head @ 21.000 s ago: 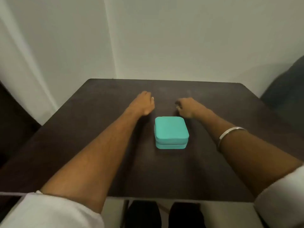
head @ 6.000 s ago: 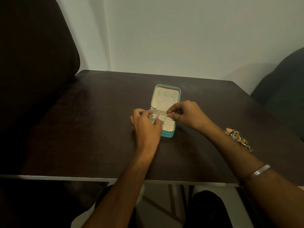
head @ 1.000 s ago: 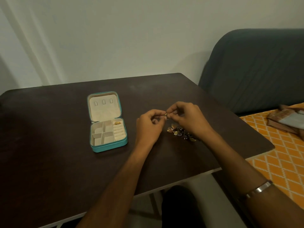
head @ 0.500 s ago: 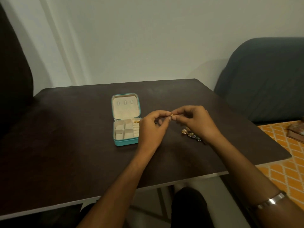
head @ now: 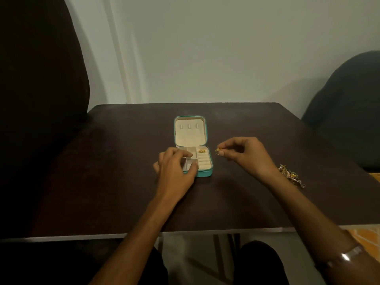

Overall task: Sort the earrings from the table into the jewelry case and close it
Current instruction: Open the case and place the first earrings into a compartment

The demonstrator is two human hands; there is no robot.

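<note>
Fingers of the left hand (head: 174, 168) rest spread and loosely bent on the near-left corner of the teal jewelry case (head: 202, 173), probably to steady it while it is filled. Its lid (head: 190, 131) lies back open on the dark table (head: 123, 171), and one gold earring (head: 201, 150) already sits in a far compartment. Just right of the case, the right hand (head: 242, 154) pinches a small gold earring (head: 218, 150) between thumb and forefinger, held clear for placing. Farther right, behind that forearm, the remaining earrings (head: 291, 175) wait in a heap.
</note>
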